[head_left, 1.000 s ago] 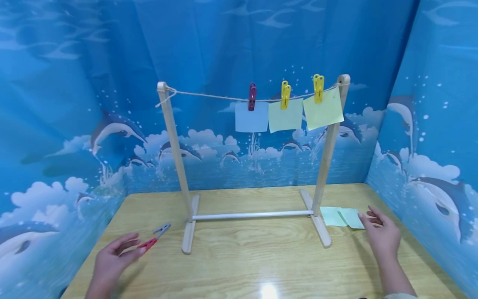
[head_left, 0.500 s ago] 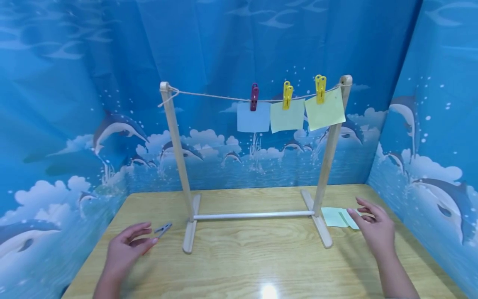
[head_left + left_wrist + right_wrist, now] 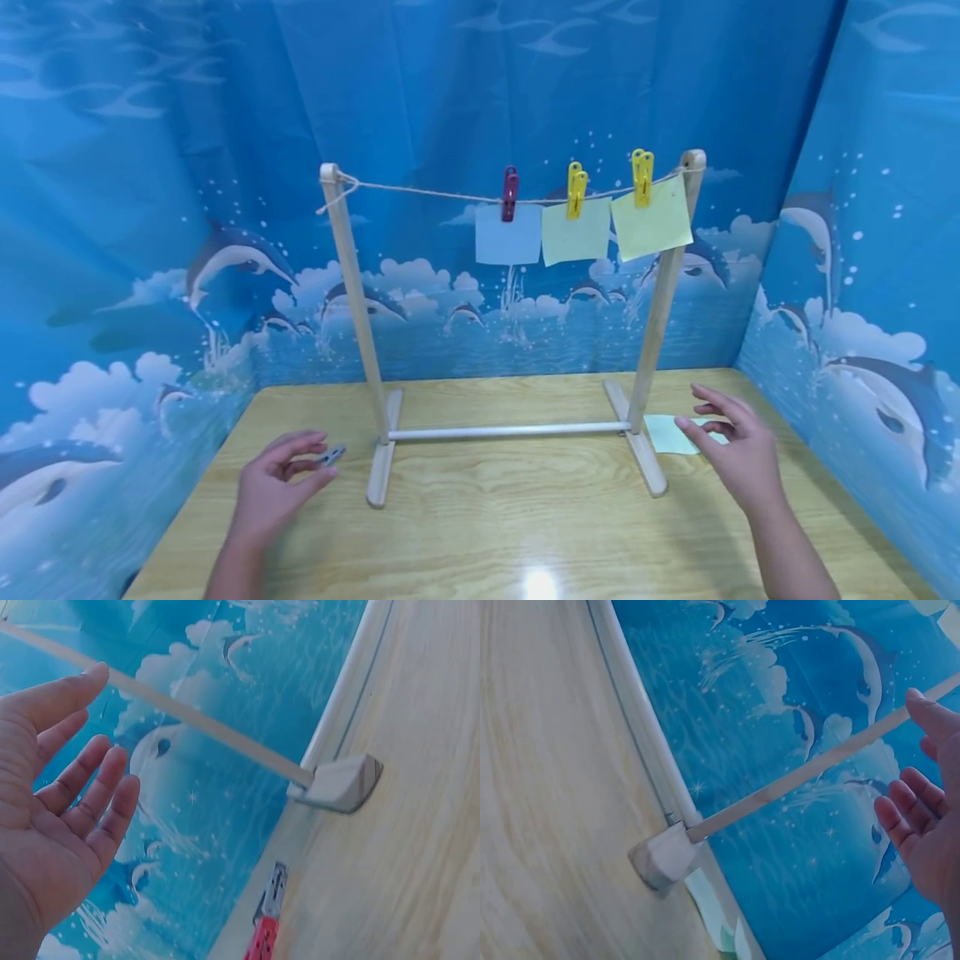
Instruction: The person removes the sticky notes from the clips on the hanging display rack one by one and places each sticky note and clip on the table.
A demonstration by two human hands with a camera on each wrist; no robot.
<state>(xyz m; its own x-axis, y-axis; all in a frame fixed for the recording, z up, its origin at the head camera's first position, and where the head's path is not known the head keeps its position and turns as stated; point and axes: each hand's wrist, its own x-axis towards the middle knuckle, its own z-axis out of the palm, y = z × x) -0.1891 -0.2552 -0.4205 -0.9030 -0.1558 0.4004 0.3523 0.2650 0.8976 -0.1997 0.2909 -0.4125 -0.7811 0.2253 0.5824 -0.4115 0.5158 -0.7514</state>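
My left hand hovers over the table's left side, fingers loosely bent and holding nothing. Behind it lies a grey clothespin; a red clothespin beside it shows in the left wrist view and is hidden in the head view. On the right, my right hand, also holding nothing, overlaps pale green paper notes beside the rack's foot. From the string hang a blue note under a maroon clothespin and two yellow-green notes under yellow clothespins.
A wooden rack with a left post, a right post and a white crossbar stands on the wood-grain table. Blue curtains printed with dolphins enclose the back and sides.
Both hands have moved inward, the left to the right past the red clothespin, the right to the left across the green notes. The hung notes and the rack stay put.
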